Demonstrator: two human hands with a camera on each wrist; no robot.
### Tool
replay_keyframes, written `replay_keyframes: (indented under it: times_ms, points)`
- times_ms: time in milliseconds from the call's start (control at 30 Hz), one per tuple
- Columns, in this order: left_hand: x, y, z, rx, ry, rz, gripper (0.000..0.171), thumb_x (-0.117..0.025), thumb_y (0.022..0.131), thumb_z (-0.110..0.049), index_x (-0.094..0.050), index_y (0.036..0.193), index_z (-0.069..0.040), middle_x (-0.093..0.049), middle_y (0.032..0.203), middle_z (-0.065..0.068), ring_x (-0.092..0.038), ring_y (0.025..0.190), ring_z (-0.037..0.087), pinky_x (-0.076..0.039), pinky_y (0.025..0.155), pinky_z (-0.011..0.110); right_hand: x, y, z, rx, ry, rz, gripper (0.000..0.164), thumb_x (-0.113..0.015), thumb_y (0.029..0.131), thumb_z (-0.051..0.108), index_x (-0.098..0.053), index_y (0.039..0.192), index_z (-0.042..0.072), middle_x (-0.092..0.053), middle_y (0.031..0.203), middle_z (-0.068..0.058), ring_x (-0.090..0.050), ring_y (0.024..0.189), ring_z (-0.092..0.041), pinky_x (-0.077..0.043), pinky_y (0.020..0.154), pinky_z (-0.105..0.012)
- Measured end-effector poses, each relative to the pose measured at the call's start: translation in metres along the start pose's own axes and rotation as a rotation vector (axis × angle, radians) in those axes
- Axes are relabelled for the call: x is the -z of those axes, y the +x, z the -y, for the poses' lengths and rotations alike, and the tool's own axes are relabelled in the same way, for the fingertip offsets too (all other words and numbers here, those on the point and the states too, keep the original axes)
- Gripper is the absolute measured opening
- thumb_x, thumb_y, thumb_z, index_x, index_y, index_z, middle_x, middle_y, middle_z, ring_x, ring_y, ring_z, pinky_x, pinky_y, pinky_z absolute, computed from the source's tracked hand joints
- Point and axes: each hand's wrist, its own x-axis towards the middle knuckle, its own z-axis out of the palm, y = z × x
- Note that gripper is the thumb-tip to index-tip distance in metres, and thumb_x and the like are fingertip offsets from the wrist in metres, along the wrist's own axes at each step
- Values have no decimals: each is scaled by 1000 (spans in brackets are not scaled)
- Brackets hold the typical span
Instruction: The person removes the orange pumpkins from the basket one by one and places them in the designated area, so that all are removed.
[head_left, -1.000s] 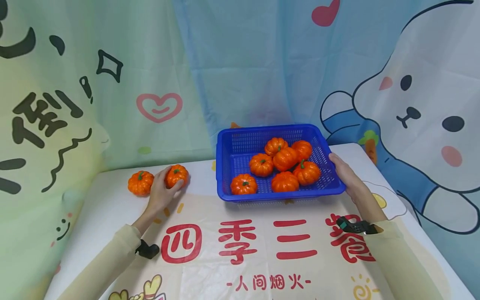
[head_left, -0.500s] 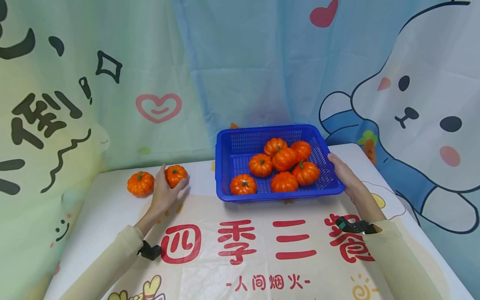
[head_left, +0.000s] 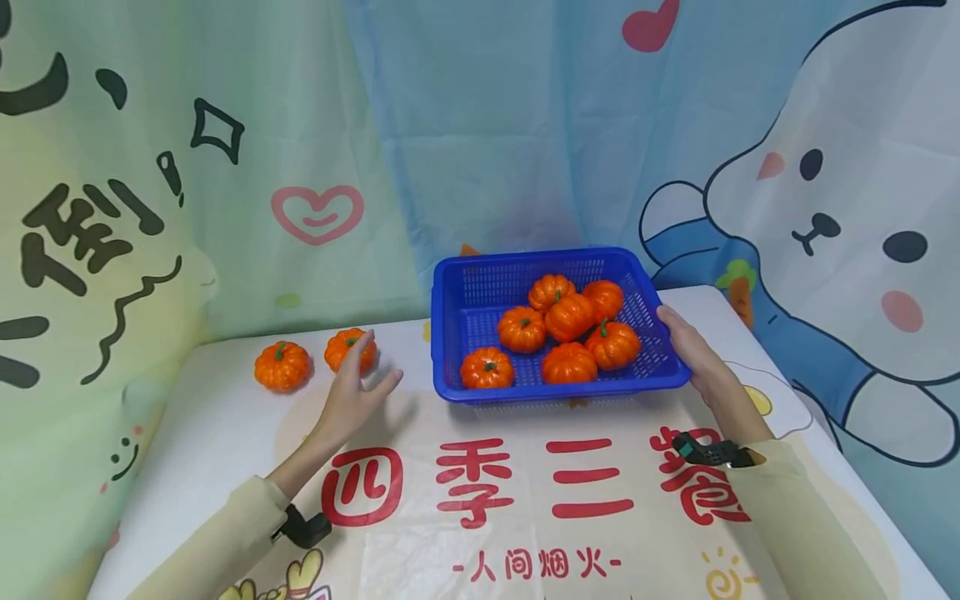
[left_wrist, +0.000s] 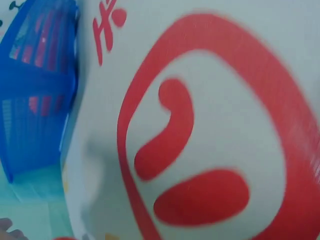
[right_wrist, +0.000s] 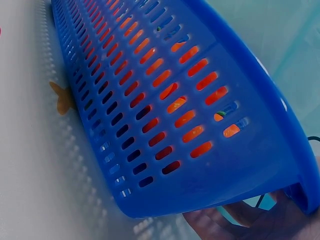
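Observation:
My left hand [head_left: 357,400] is over the table with fingers and thumb spread and nothing held. Just beyond its fingertips sits a small orange pumpkin [head_left: 342,346], partly hidden by the fingers. Another pumpkin [head_left: 282,367] rests to its left. In the head view, my right hand [head_left: 693,350] grips the right end of a blue plastic basket [head_left: 480,395], and the right wrist view shows fingers [right_wrist: 212,222] under its rim. Several pumpkins lie inside, most toward the right, with one pumpkin [head_left: 487,368] near the front left corner.
The white table [head_left: 202,417] bears a printed cloth with large red characters [head_left: 474,483]. A cartoon curtain [head_left: 480,167] hangs directly behind the table and basket. A thin cable [head_left: 795,392] runs along the right side.
My left hand has let go of the right-hand loose pumpkin and drawn back toward the right and front, its fingers spread. The right hand and basket have stayed in place.

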Motion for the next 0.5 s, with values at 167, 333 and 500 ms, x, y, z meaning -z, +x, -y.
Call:
replay_keyframes:
  times_ms: [167,333,500]
  points:
    - [-7,-7,-2,23,-24,31,77,-65,93,-31,-23,153,-10,-30,158,14,-35,142,38,-33,114,56,0,0,-1,8,7,6,79,-16,96,68,16,154,25,3,164,-15,-3,149,-44,-2,117,-68]
    - [-8,-9,-4,32,-28,37,75,-65,93,-32,-25,153,-10,-31,158,15,-36,141,40,-33,114,57,-1,-1,0,-1,-4,-2,80,-16,95,70,15,154,24,3,164,-15,-3,149,-43,-3,117,-67]
    - [-7,-5,-9,20,-27,39,74,-64,93,-33,-26,152,-10,-31,157,15,-36,141,41,-33,113,56,-1,-2,0,-5,-4,-7,81,-16,95,70,15,154,24,2,164,-16,-4,149,-43,-3,117,-68]
